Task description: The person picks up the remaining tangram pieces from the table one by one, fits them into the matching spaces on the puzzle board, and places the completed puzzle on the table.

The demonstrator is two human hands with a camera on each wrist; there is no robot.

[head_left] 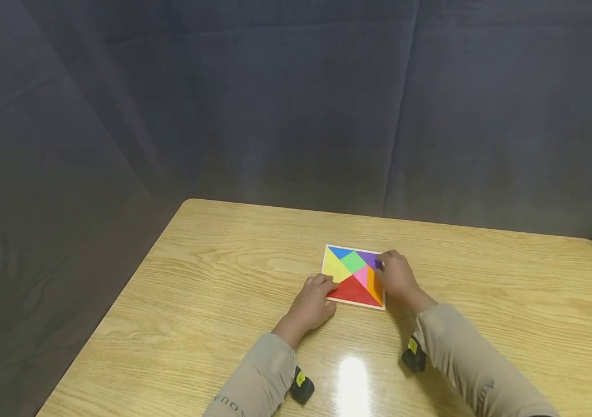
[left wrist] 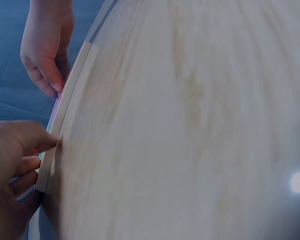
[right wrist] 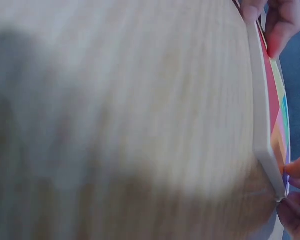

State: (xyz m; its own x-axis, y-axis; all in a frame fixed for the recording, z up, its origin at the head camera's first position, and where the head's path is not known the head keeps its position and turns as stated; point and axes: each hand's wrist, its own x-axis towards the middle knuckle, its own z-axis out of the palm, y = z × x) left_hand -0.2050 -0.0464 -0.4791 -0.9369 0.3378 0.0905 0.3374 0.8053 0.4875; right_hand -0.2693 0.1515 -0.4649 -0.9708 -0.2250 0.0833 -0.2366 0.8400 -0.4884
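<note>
A tangram tray (head_left: pixel 358 304) with a pale rim lies on the table, filled with coloured flat pieces. Among them are a yellow triangle (head_left: pixel 332 267), a red triangle (head_left: pixel 354 292), a green square (head_left: pixel 353 262) and an orange piece (head_left: pixel 374 286). My left hand (head_left: pixel 314 301) grips the tray's near left corner, fingertips over the yellow and red pieces, thumb by the near edge. At the far right side, my right hand (head_left: pixel 399 277) pinches the purple triangle (head_left: pixel 368 258) near the rim. The right fingers partly hide that piece and the orange one.
The wooden table (head_left: pixel 212 278) reaches out on all sides of the tray. Dark cloth (head_left: pixel 275 116) hangs behind its far edge and along the left. Each wrist carries a small black camera (head_left: pixel 413 355), and light glares off the near tabletop.
</note>
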